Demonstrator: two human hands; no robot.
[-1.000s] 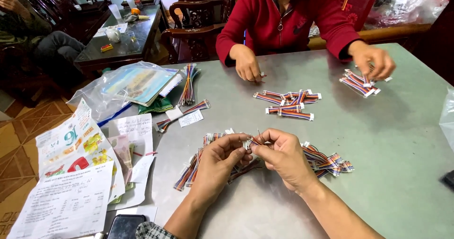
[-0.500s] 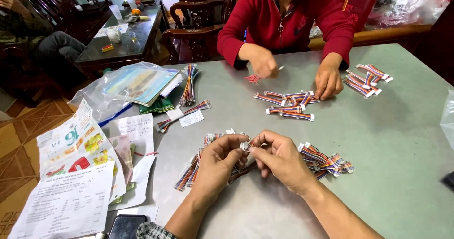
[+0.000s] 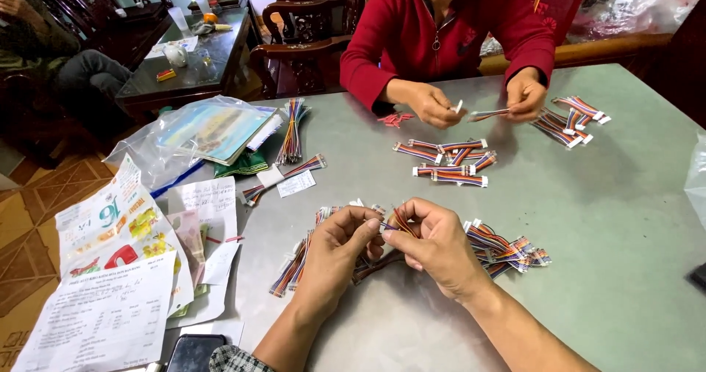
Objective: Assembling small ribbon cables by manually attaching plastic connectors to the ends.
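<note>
Over the grey table [image 3: 588, 269], the left hand [image 3: 340, 248] and right hand [image 3: 434, 245] met fingertip to fingertip, both pinched on one multicoloured wire bundle [image 3: 397, 223] above a heap of similar ones. To the left lay a clear plastic bag [image 3: 198, 133] holding a bluish booklet, small white paper labels [image 3: 296, 183], and colourful printed sheets [image 3: 110, 232].

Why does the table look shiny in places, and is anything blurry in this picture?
Head view: soft light falls from above, leaving a pale sheen on the grey table and only faint shadows under the left hand and right hand; the wire bundle between them is sharp; the wide lens bends the papers at the edge.
</note>
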